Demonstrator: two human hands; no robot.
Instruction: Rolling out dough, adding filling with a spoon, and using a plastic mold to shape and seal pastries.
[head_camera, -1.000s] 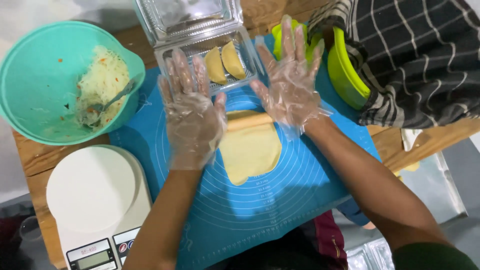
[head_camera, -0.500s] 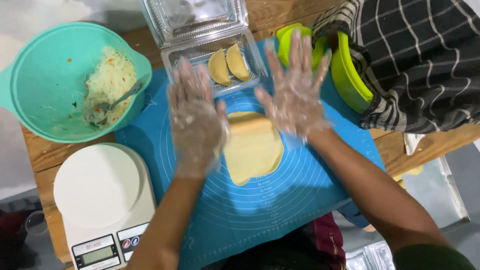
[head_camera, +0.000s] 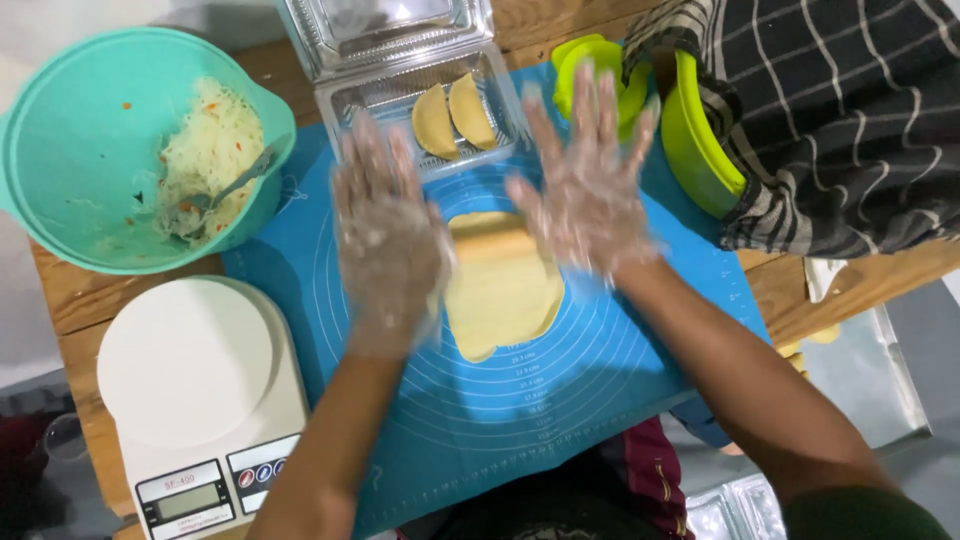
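Note:
A flat sheet of pale dough (head_camera: 505, 295) lies on a blue silicone mat (head_camera: 560, 400). A wooden rolling pin (head_camera: 490, 243) rests across its far end. My left hand (head_camera: 390, 245) and my right hand (head_camera: 585, 190), both in thin clear plastic gloves, lie flat with fingers spread on the two ends of the pin. Most of the pin is hidden under my palms; only its middle shows between them.
A clear plastic tray (head_camera: 385, 95) with two folded dumplings (head_camera: 452, 115) sits behind the mat. A teal bowl (head_camera: 60, 100) holds shredded filling and a spoon at left. A white kitchen scale (head_camera: 195, 400) stands at front left. Green dishes (head_camera: 690, 140) and a checked cloth (head_camera: 840, 110) lie at right.
Both hands and the rolling pin have moved away from me toward the far end of the dough. The dough sheet shows longer below the pin.

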